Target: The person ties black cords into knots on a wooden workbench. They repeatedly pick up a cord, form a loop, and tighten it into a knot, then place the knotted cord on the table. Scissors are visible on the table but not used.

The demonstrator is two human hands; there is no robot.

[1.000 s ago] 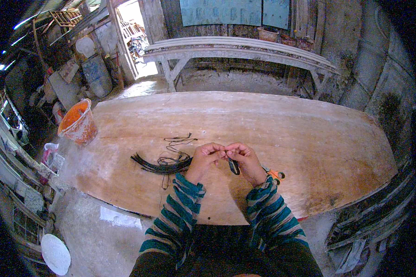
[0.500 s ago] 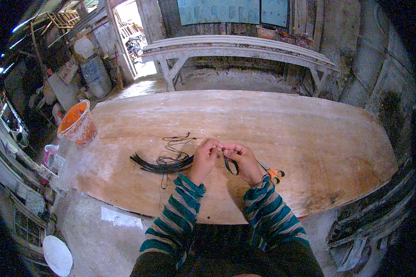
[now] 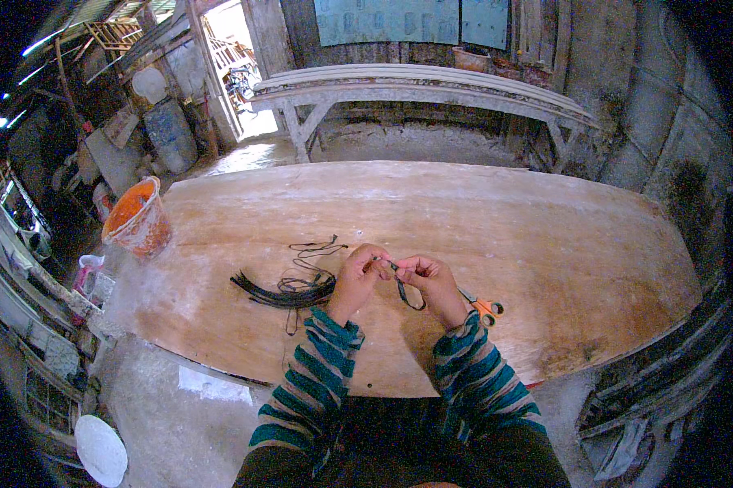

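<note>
Over the middle of a wooden table, my left hand and my right hand pinch a thin black cord between their fingertips. A loop of it hangs down below the fingers of my right hand. Just left of my left hand lies a bundle of black cord strips, partly hidden behind that hand. A tangled thin dark string spreads around and above the bundle. Scissors with orange handles lie beside my right wrist, their blades partly covered by it.
The wooden table fills the middle of the view. An orange bucket with whitish smears stands at its far left edge. Behind is a long whitish bench. A round white lid-like disc shows at the lower left.
My fingertips have moved slightly apart, and a short stretch of cord now shows between them. The hanging loop has shifted a little to the right.
</note>
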